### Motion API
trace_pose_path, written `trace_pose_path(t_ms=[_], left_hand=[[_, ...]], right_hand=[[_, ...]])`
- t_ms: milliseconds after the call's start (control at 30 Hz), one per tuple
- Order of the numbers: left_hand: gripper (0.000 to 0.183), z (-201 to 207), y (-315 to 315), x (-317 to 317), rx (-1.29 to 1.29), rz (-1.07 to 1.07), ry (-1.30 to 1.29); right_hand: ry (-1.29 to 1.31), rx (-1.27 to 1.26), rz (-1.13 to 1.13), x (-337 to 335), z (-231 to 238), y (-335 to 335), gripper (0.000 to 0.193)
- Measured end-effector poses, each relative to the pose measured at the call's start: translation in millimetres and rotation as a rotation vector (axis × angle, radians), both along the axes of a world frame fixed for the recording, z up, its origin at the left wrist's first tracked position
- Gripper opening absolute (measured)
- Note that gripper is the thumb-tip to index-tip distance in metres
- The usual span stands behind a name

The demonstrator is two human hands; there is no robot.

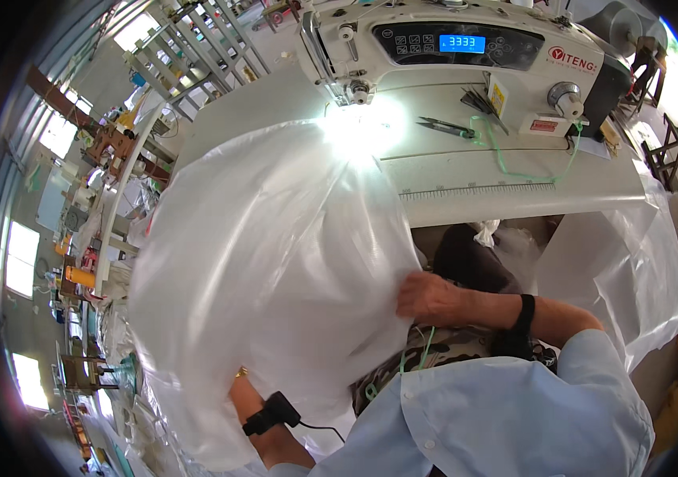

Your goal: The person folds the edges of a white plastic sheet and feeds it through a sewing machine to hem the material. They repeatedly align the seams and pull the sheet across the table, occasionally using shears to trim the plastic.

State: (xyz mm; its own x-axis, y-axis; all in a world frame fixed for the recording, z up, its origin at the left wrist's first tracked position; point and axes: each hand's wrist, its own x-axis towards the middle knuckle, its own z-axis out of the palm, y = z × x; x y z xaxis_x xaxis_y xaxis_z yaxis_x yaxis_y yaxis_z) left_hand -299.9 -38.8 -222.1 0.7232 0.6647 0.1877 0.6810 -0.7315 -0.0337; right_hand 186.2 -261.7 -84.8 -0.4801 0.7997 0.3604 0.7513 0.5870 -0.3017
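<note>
A large sheet of thin, glossy white material (267, 238), plastic film or a fine coated fabric, runs from beneath the needle area of a sewing machine (466, 56) down over the table's front edge toward my lap. My right hand (432, 299) is closed on the sheet's right edge, its fingers curled at the border. On the left my forearm goes in under the sheet. Only the wrist end of my left hand (241, 385) shows, beside a small gold-coloured spot, and its fingers are covered. A bright lamp glare hides the needle and presser foot.
Thread snips (446, 127) and dark slim tools (484, 107) lie under the machine's arm, beside a loose green cord (506, 163). A printed ruler (474, 189) runs along the table's front. More white sheeting (617, 270) hangs at the right. Cluttered benches (112, 207) stand left.
</note>
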Motion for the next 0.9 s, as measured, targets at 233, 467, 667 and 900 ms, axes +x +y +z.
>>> trace_pose_path(t_ms=[233, 467, 667, 900], left_hand=[[0.026, 65, -52, 145, 0.075, 0.052, -0.168], [0.030, 197, -135, 216, -0.416, 0.054, -0.249], [0.026, 198, -93, 269, 0.074, -0.043, -0.625], [0.015, 202, -69, 250, -0.195, 0.119, -0.771]], right_hand=[[-0.319, -0.321, -0.062, -8, 13, 5, 0.013], [0.086, 0.381, -0.103, -26, 86, 52, 0.026], [-0.407, 0.076, -0.082, -5, -77, 62, 0.020], [0.333, -0.297, -0.015, -21, 5, 50, 0.020]])
